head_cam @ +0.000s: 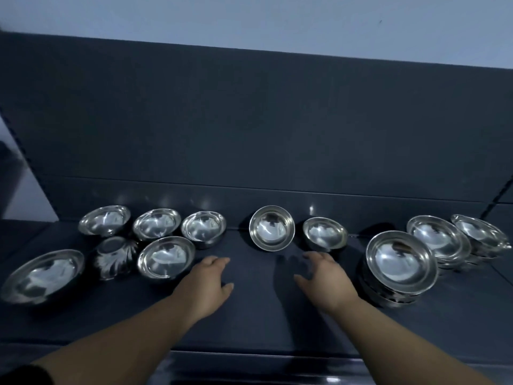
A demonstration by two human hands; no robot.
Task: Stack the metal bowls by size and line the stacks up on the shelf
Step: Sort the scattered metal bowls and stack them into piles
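Note:
Several shiny metal bowls stand on a dark shelf. At the left lie single bowls: a wide one, a fluted one on its side, and a mid-sized one near my left hand. A lone small bowl and another sit at the middle back. On the right stand three stacks, the nearest beside my right hand. Both hands hover over the shelf with fingers spread and hold nothing.
Three more single bowls line the back left. A dark back panel rises behind the shelf. Two further stacks stand at the far right. The shelf's front edge runs below my forearms.

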